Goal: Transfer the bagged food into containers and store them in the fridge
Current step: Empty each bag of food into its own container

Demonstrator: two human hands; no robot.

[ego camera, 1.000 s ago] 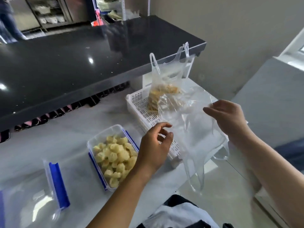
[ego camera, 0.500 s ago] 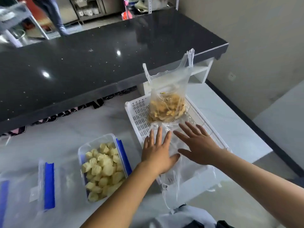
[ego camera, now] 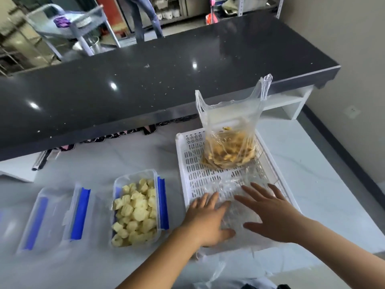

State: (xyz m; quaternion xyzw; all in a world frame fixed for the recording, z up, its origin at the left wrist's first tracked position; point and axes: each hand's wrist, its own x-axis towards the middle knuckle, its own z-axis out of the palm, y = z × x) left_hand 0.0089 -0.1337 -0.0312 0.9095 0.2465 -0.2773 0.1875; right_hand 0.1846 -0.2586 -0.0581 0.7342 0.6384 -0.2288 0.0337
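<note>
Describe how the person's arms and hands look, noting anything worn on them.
The left hand and right hand are bare: no gloves, rings, watch or bracelet show. Both forearms are bare too, with no sleeve in view up to the frame's edge.

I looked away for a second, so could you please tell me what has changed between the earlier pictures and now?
The left hand and right hand brought the empty bag down from the air, released it and now press it flat, fingers straight, in the near end of the white basket. The full food bag, filled container and empty container stayed put.
</note>
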